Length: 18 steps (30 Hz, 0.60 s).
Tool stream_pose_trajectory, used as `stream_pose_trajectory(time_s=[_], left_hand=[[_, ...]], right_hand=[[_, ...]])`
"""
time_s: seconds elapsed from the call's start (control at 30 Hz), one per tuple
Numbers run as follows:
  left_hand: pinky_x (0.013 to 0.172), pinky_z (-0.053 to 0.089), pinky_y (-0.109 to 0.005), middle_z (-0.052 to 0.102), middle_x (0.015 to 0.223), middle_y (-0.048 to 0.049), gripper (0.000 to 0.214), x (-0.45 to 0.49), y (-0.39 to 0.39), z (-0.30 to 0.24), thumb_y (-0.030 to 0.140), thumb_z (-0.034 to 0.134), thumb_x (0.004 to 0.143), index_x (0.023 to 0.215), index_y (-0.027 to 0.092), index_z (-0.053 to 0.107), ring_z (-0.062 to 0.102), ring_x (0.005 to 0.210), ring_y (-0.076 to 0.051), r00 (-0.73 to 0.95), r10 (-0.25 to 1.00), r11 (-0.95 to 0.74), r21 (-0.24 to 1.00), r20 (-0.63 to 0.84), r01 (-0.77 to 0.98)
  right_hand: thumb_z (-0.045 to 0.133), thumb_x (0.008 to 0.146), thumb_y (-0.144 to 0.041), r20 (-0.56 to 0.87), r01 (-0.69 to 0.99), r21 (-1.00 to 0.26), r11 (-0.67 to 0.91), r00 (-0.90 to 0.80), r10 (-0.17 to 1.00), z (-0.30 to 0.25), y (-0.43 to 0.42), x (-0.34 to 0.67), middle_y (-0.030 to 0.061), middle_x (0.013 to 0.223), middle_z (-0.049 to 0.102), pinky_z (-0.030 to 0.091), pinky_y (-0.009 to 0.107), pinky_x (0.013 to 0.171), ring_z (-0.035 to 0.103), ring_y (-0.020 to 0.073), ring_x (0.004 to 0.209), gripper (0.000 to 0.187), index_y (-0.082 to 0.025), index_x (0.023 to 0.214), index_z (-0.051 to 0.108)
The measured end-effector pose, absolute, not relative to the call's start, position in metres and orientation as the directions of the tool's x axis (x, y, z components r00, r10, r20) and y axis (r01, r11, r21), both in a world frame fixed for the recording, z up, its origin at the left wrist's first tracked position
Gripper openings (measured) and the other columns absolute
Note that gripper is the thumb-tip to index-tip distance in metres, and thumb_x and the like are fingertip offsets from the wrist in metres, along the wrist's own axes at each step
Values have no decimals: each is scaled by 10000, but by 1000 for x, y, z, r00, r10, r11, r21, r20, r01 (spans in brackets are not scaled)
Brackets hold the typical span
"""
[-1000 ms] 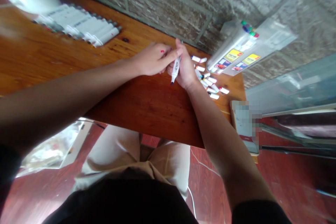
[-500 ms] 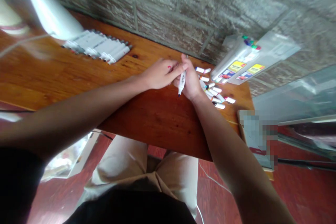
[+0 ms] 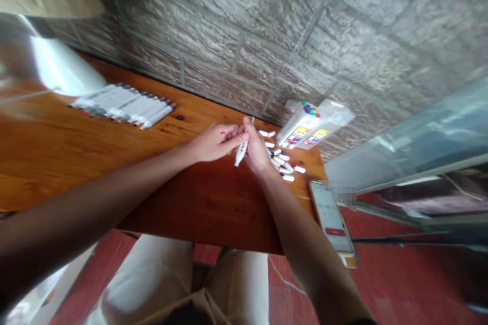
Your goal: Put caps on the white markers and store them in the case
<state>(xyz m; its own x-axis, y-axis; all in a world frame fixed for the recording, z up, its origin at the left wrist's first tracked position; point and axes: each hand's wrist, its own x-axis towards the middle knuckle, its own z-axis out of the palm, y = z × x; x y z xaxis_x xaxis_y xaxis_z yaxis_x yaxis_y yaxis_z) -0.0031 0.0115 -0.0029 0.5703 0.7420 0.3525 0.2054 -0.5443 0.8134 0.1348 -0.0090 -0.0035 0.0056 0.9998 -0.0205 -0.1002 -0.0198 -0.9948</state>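
Note:
A white marker [image 3: 241, 152] slants between my hands above the table, its dark tip uncapped and pointing down toward me. My right hand [image 3: 256, 148] is closed around it, with the thumb up along its far end. From the other side my left hand [image 3: 214, 142] reaches in, thumb pressed across the marker and fingers curled. A small red mark shows on the back of the left hand. Right beside my right hand lies a loose pile of white caps [image 3: 281, 158] with coloured ends.
A row of white markers [image 3: 125, 105] lies at the left, by a bright white lamp [image 3: 64, 68]. Clear plastic marker cases [image 3: 305, 129] stand against the stone wall [image 3: 259, 51]. A phone [image 3: 331, 218] rests at the right end of the wooden table [image 3: 213, 203].
The head view has turned, so everything on the table appears lower and further left, and the phone shows more fully. My hands keep the same hold on the marker.

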Motion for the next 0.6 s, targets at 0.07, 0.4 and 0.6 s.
stream_pose_trajectory(time_s=[0.07,0.4,0.6], left_hand=[[574,400,-200,557,586,0,450,-3,13,-4,522,490,926,689,142,531,528,559,-86,594,731,-496,859,335,125],[624,426,-194,648,705,-23,340,-3,-1,8,425,510,924,757,139,585,574,632,-92,670,603,-632,771,433,71],[535,315,-192,570,584,18,323,-5,-7,7,373,513,907,674,150,536,455,511,-58,656,553,-763,628,514,151]], right_hand=[[553,809,-709,-11,-128,-992,-15,-32,999,1,-12,136,-42,497,382,293,199,400,403,79,424,539,-193,677,474],[615,814,-608,63,-150,-986,67,31,998,11,-29,137,-42,489,431,368,229,434,396,81,402,498,-191,604,441],[667,789,-535,81,-170,-981,90,60,995,3,-30,135,-46,521,429,336,202,471,383,63,454,449,-172,633,455]])
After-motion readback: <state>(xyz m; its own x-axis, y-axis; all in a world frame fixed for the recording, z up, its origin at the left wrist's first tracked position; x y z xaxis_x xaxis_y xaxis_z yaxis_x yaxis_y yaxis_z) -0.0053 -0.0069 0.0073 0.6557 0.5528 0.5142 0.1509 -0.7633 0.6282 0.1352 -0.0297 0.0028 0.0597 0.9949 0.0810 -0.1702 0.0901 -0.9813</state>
